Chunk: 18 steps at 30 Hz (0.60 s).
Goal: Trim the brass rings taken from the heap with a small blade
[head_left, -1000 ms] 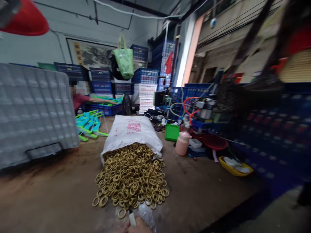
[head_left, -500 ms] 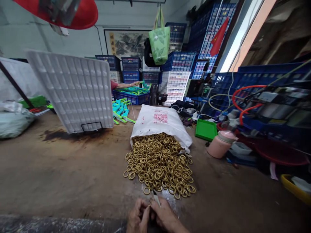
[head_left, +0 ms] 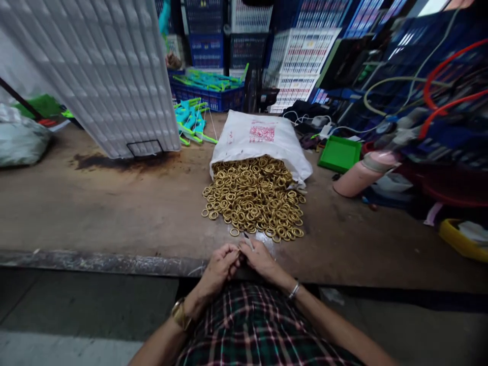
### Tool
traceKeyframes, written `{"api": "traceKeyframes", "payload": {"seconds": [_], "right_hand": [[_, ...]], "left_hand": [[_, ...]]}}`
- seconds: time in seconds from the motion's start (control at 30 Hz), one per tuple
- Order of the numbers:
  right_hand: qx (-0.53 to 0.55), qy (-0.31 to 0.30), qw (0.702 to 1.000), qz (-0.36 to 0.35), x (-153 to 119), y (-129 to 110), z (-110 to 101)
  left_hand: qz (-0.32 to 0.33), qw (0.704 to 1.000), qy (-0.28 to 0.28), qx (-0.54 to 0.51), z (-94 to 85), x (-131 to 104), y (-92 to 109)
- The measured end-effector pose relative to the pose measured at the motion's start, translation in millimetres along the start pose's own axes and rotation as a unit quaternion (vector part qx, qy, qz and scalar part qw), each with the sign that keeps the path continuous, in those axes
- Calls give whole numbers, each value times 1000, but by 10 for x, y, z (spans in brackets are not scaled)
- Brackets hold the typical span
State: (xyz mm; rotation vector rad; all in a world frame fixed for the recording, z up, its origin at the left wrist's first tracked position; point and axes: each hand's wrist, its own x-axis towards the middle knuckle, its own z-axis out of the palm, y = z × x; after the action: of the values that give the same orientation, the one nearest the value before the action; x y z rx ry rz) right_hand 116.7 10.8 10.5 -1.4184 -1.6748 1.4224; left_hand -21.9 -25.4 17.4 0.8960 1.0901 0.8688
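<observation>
Both hands meet at the near edge of the table, just in front of a heap of gold-coloured metal rings (head_left: 255,198). My left hand (head_left: 222,263) is closed, its thumb and fingers pinching a small gold-coloured piece that looks like the edge of a ring, mostly hidden. Against it, my right hand (head_left: 263,262) is closed on a small knife (head_left: 248,241), whose pale flat part and dark tip stick out past the fingers towards the heap. The rings spill from the mouth of a white sack (head_left: 263,137) with red print, which lies on its side.
A white ribbed panel (head_left: 102,76) stands on a wire holder at left. Behind the sack are turquoise-and-green plastic pieces (head_left: 192,119) and a blue crate (head_left: 213,96). At right are a green tray (head_left: 340,154), a pink bottle (head_left: 362,175) and a yellow basin (head_left: 461,241). Another person's hand (head_left: 173,61) shows behind the panel.
The view has tilted down, so my forearms and checked clothing now show. My hands stay together with the knife in the right one. The other person's hand has shifted left beside the crate.
</observation>
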Motion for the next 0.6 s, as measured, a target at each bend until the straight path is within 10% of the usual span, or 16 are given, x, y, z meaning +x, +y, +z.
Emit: {"api": "traceKeyframes", "payload": {"seconds": [0.6], "right_hand": [[-310,-10,937,-157,-146,80,-1]], "left_hand": [[38,998,52,-17,21,-38,7]]}}
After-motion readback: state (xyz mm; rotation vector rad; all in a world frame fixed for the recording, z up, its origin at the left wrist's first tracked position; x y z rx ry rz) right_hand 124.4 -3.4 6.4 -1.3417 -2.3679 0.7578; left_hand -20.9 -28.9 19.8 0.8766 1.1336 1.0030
